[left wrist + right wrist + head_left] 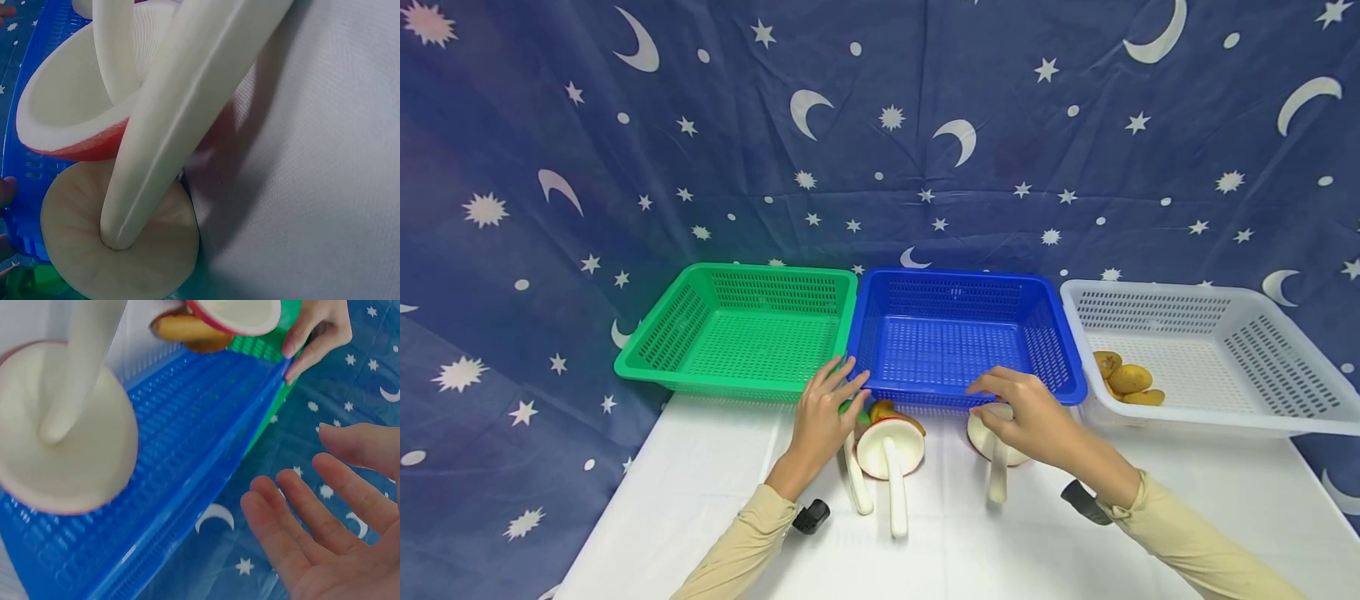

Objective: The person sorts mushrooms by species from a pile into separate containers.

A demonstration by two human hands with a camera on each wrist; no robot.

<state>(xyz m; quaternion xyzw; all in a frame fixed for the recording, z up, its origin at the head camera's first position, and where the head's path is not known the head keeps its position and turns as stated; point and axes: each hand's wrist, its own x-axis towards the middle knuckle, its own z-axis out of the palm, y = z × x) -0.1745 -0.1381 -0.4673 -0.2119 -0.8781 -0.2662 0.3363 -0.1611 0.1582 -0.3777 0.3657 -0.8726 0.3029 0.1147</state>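
My left hand (823, 417) is at the front corner where the green basket (737, 385) meets the blue basket (955, 397), its fingers spread and holding nothing. Beside and below it, a toy mushroom (857, 479) lies with its white stem toward me, its cap partly hidden by the hand. A second mushroom (891, 450) with a red-edged cap lies to its right. My right hand (1026, 412) hovers over a third mushroom (997, 479) by the blue basket's front; in the right wrist view its fingers (306, 519) are apart and hold nothing.
Behind the second mushroom lies a yellow-brown item (883, 409), with a small green item (860, 414) beside it. A white basket (1225, 417) on the right holds several yellow-brown potato-like pieces (1129, 379). A dark blue star-patterned cloth (880, 208) hangs behind the baskets.
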